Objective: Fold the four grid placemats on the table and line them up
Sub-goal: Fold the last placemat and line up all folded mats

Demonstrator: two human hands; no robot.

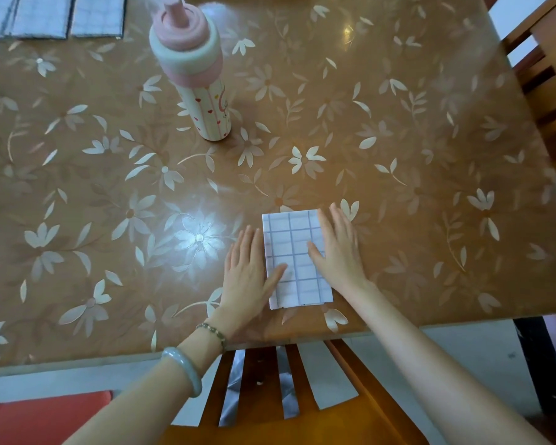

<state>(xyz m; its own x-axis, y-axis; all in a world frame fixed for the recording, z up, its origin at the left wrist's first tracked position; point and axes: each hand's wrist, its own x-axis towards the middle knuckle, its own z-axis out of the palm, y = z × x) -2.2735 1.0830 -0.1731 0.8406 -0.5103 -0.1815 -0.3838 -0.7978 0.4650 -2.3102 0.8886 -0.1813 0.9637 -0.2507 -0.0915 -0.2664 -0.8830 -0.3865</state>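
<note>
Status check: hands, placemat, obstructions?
Flat, pressing: left hand and right hand flank the folded white grid placemat, thumbs on it. Other folded grid placemats far-left corner. Pink-capped bottle upright mid-table.

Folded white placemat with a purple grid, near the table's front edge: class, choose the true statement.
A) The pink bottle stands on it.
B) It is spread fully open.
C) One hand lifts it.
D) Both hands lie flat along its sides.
D: the left hand and the right hand lie flat, fingers straight, either side of the folded white grid placemat, thumbs resting on it.
</note>
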